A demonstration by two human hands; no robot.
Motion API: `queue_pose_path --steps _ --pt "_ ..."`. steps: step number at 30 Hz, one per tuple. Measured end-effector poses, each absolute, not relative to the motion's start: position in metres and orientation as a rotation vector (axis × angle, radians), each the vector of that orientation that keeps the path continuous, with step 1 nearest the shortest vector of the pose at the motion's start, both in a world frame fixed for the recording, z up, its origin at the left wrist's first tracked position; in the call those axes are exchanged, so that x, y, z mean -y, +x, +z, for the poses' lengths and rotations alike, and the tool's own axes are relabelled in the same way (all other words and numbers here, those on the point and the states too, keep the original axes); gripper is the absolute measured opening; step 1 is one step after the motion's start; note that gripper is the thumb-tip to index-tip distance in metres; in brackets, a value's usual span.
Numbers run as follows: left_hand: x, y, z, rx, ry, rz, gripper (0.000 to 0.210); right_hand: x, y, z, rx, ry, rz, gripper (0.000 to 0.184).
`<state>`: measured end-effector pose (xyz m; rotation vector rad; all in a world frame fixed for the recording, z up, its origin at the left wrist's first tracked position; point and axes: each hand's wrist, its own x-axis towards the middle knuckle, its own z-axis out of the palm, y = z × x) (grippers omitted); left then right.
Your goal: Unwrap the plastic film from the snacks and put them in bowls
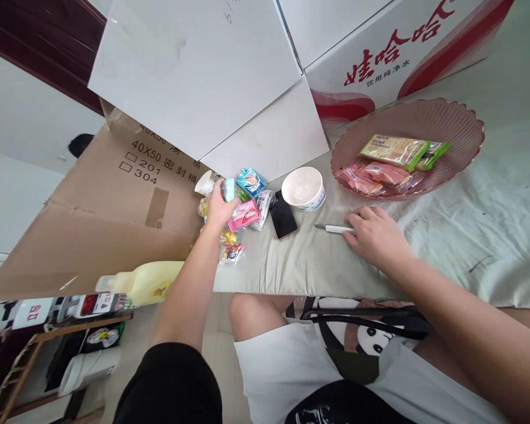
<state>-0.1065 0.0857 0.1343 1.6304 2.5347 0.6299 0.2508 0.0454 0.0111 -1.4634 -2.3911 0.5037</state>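
My left hand (221, 209) is closed around a small light-blue packet (228, 189), held over a pile of wrapped snacks. In that pile are a pink packet (244, 215), a blue packet (251, 182) and a white packet (263, 209). My right hand (375, 235) lies on the cloth with its fingers closed on the end of a slim white-handled knife (335, 229), whose blade points left. Between my hands are a black phone (284, 218) and a white paper bowl (304, 191), its inside bare.
At the right, a pink scalloped plate (470, 138) bears biscuit packs (393, 150) and pink packets (386, 172). White boxes (269, 132) stand behind. A paper cup (204, 182) lies near a large cardboard box (128, 194); a yellow bottle (152, 282) is by my left forearm.
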Motion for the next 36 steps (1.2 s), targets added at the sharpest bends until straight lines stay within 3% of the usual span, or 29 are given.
queue_pose_path --steps 5,9,13,16,20,27,33,36 --pt "-0.036 -0.083 0.165 -1.96 1.3 1.3 0.07 -0.046 0.252 0.016 2.409 -1.449 0.571 0.02" --pt "0.005 -0.038 0.14 -1.42 0.738 1.38 0.063 -0.04 0.249 0.027 2.21 -1.352 0.849 0.016" --pt "0.02 0.015 0.092 -1.21 0.364 1.297 0.058 -0.033 0.248 0.033 1.935 -0.905 1.217 0.022" --pt "0.019 0.048 0.067 -1.168 0.301 1.139 0.049 -0.03 0.245 0.032 1.861 -0.713 1.301 0.037" --pt "0.015 0.07 0.055 -1.172 0.318 1.039 0.034 -0.031 0.238 0.027 1.902 -0.657 1.277 0.025" --pt "0.016 0.071 0.056 -1.118 0.431 1.086 0.067 -0.037 0.236 0.024 1.691 -0.942 1.251 0.023" --pt "0.007 0.067 0.048 -1.492 0.662 1.175 0.044 -0.036 0.236 0.029 1.441 -0.866 1.732 0.028" --pt "0.001 0.054 0.051 -1.583 0.765 1.256 0.052 -0.037 0.235 0.031 1.384 -0.942 1.747 0.023"
